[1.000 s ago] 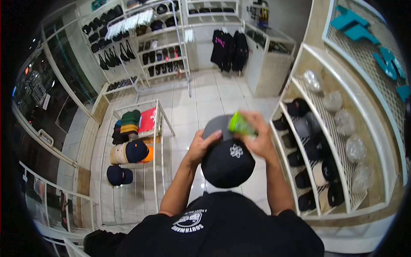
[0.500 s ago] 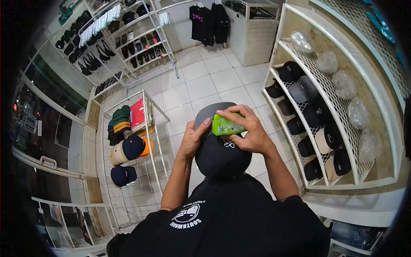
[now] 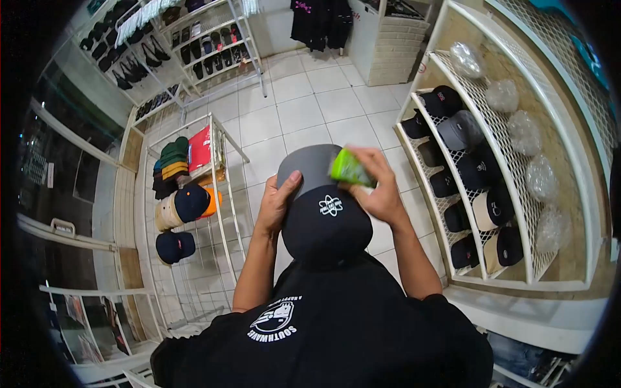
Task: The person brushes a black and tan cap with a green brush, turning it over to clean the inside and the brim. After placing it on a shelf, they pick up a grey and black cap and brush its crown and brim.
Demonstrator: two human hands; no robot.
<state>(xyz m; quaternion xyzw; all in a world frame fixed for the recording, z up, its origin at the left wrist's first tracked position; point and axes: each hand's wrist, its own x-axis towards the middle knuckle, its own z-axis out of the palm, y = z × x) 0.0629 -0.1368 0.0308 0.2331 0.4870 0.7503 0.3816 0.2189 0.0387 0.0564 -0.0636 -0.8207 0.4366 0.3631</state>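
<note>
A cap (image 3: 328, 234) with a black crown, a grey brim and a white looped emblem is in front of my chest, its brim pointing away from me. My left hand (image 3: 274, 205) grips the left side of the brim, thumb on top and fingers underneath. In my right hand (image 3: 380, 192) is a bright green hand-sized block (image 3: 347, 167), somewhat blurred, whose exact kind I cannot tell. It overlaps the right edge of the brim, and the emblem shows uncovered below it.
To the right, a white mesh shelf (image 3: 532, 255) holds rows of caps and clear plastic-wrapped domes (image 3: 542, 178). On the left stands a white wire rack (image 3: 228, 216) with folded beanies (image 3: 173, 158) and more caps (image 3: 176, 247). Sandal shelves (image 3: 210, 55) and hanging black shirts (image 3: 321, 26) are at the back.
The green block has moved from over the emblem to the right edge of the brim, uncovering the emblem. My left hand still holds the brim. The view has shifted slightly.
</note>
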